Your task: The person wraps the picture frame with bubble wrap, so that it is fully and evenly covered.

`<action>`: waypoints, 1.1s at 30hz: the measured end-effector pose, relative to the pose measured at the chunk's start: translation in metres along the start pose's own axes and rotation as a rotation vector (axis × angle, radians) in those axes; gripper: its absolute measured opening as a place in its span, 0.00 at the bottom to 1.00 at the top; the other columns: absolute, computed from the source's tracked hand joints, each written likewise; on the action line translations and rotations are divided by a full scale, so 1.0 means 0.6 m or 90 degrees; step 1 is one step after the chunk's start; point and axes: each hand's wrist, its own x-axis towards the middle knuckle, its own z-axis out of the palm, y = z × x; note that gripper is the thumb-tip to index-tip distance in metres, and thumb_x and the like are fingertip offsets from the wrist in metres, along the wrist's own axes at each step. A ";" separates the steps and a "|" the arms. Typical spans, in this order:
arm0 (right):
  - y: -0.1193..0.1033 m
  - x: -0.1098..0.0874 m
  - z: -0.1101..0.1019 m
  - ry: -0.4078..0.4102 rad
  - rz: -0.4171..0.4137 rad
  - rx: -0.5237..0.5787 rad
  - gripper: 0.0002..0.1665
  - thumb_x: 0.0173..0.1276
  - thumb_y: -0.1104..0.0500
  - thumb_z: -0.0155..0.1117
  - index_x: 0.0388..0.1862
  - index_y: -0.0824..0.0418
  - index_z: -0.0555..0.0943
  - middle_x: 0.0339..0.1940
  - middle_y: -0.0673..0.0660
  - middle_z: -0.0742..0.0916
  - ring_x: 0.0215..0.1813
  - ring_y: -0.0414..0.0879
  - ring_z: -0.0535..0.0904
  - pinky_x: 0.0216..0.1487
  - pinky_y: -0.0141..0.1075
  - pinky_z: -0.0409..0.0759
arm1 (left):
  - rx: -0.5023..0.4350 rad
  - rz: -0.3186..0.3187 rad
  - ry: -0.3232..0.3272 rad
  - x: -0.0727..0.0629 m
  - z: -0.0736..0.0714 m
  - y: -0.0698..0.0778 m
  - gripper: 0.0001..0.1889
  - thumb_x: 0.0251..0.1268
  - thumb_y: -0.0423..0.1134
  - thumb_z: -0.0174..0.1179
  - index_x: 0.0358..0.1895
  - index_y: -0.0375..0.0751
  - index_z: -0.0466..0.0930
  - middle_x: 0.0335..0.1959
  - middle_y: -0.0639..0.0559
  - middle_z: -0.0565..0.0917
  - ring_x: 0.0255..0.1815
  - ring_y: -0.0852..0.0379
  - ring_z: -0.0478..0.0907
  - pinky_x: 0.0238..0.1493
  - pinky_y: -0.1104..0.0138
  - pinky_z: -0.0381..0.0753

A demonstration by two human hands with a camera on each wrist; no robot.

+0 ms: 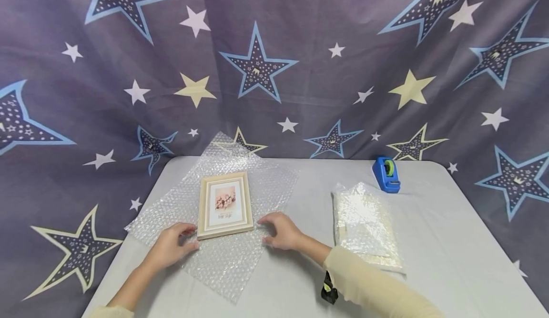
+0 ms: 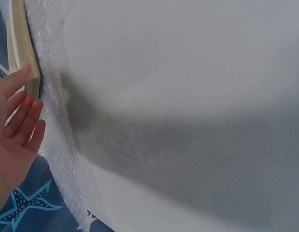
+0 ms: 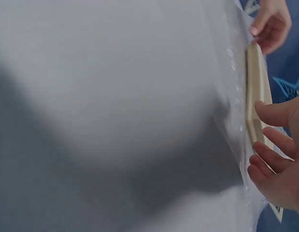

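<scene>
A light wooden picture frame with a pink flower print lies face up on a sheet of bubble wrap, which is turned cornerwise beneath it. By the frame's lower left corner is my left hand, fingers loosely bent and gripping nothing. My right hand hovers just off the lower right corner, thumb and fingers spread apart. The left wrist view has the left hand beside the frame's edge. In the right wrist view, the right hand is close to the frame; contact is unclear.
To the right on the white table lies a bubble-wrapped flat package. Behind it stands a blue tape dispenser with a green roll. A small black object sits partly under the right sleeve. A star-patterned cloth hangs behind the table.
</scene>
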 end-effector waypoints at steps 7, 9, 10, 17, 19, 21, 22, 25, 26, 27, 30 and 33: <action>-0.020 -0.017 0.017 -0.030 -0.075 -0.172 0.27 0.52 0.58 0.75 0.53 0.57 0.81 0.54 0.52 0.85 0.60 0.46 0.77 0.65 0.36 0.76 | 0.030 0.025 -0.020 -0.015 -0.002 0.006 0.16 0.38 0.38 0.76 0.35 0.46 0.82 0.35 0.56 0.85 0.40 0.52 0.82 0.47 0.56 0.84; -0.026 -0.018 0.020 -0.032 -0.092 -0.194 0.27 0.51 0.59 0.76 0.52 0.57 0.81 0.53 0.52 0.84 0.58 0.45 0.77 0.63 0.34 0.77 | 0.042 0.043 -0.036 -0.017 -0.004 0.009 0.17 0.36 0.39 0.77 0.34 0.48 0.82 0.36 0.56 0.85 0.42 0.51 0.83 0.49 0.54 0.83; -0.028 -0.018 0.022 -0.032 -0.097 -0.202 0.27 0.50 0.59 0.76 0.52 0.57 0.81 0.53 0.51 0.84 0.58 0.44 0.77 0.62 0.32 0.78 | 0.046 0.052 -0.043 -0.018 -0.005 0.011 0.17 0.36 0.39 0.77 0.34 0.48 0.82 0.37 0.56 0.85 0.43 0.51 0.83 0.50 0.53 0.83; -0.031 -0.018 0.031 -0.037 -0.108 -0.233 0.25 0.52 0.60 0.76 0.51 0.55 0.81 0.51 0.49 0.85 0.56 0.42 0.78 0.63 0.30 0.77 | 0.087 0.112 -0.097 -0.022 -0.009 0.021 0.20 0.33 0.41 0.77 0.37 0.50 0.83 0.42 0.56 0.84 0.47 0.49 0.82 0.54 0.52 0.81; -0.031 -0.019 0.032 -0.033 -0.117 -0.232 0.22 0.54 0.59 0.74 0.50 0.55 0.81 0.50 0.49 0.85 0.57 0.42 0.78 0.63 0.30 0.77 | 0.087 0.128 -0.102 -0.025 -0.010 0.020 0.21 0.32 0.42 0.78 0.37 0.50 0.83 0.41 0.57 0.84 0.46 0.50 0.82 0.54 0.53 0.81; -0.031 -0.019 0.030 -0.027 -0.130 -0.223 0.18 0.57 0.57 0.72 0.48 0.55 0.82 0.49 0.48 0.86 0.56 0.41 0.79 0.62 0.29 0.77 | 0.085 0.136 -0.103 -0.027 -0.010 0.018 0.22 0.31 0.42 0.78 0.37 0.50 0.83 0.42 0.56 0.85 0.47 0.49 0.82 0.54 0.53 0.81; -0.032 -0.020 0.029 -0.021 -0.135 -0.215 0.16 0.58 0.57 0.71 0.46 0.55 0.83 0.47 0.48 0.86 0.55 0.41 0.79 0.61 0.29 0.78 | 0.081 0.138 -0.104 -0.028 -0.011 0.018 0.23 0.30 0.43 0.78 0.38 0.50 0.83 0.42 0.56 0.85 0.47 0.49 0.82 0.55 0.53 0.80; -0.033 -0.020 0.027 -0.003 -0.142 -0.191 0.09 0.61 0.57 0.69 0.41 0.54 0.84 0.43 0.47 0.87 0.50 0.40 0.81 0.55 0.26 0.79 | 0.061 0.142 -0.110 -0.030 -0.013 0.016 0.24 0.29 0.46 0.78 0.39 0.49 0.83 0.43 0.56 0.85 0.47 0.48 0.82 0.55 0.52 0.80; -0.033 -0.020 0.027 0.004 -0.142 -0.182 0.08 0.62 0.57 0.68 0.40 0.54 0.84 0.41 0.47 0.88 0.48 0.39 0.81 0.53 0.25 0.79 | 0.055 0.143 -0.112 -0.030 -0.013 0.016 0.25 0.29 0.47 0.78 0.39 0.49 0.83 0.43 0.56 0.85 0.47 0.48 0.82 0.55 0.52 0.80; -0.033 -0.019 0.026 0.010 -0.141 -0.173 0.06 0.62 0.58 0.68 0.38 0.54 0.84 0.39 0.47 0.88 0.46 0.39 0.81 0.52 0.25 0.79 | 0.049 0.142 -0.116 -0.030 -0.015 0.015 0.25 0.29 0.48 0.78 0.39 0.49 0.83 0.43 0.56 0.86 0.48 0.47 0.82 0.55 0.51 0.80; -0.031 -0.017 0.026 0.030 -0.140 -0.149 0.03 0.62 0.58 0.68 0.35 0.54 0.85 0.36 0.47 0.89 0.43 0.39 0.82 0.49 0.25 0.80 | 0.029 0.150 -0.119 -0.029 -0.016 0.016 0.26 0.29 0.49 0.78 0.40 0.47 0.83 0.43 0.56 0.86 0.47 0.48 0.83 0.54 0.52 0.81; -0.028 -0.014 0.025 0.051 -0.138 -0.121 0.02 0.62 0.59 0.68 0.33 0.56 0.85 0.34 0.47 0.89 0.40 0.39 0.82 0.47 0.25 0.81 | 0.013 0.154 -0.120 -0.029 -0.018 0.014 0.27 0.29 0.49 0.78 0.40 0.47 0.83 0.41 0.57 0.86 0.45 0.52 0.83 0.52 0.55 0.82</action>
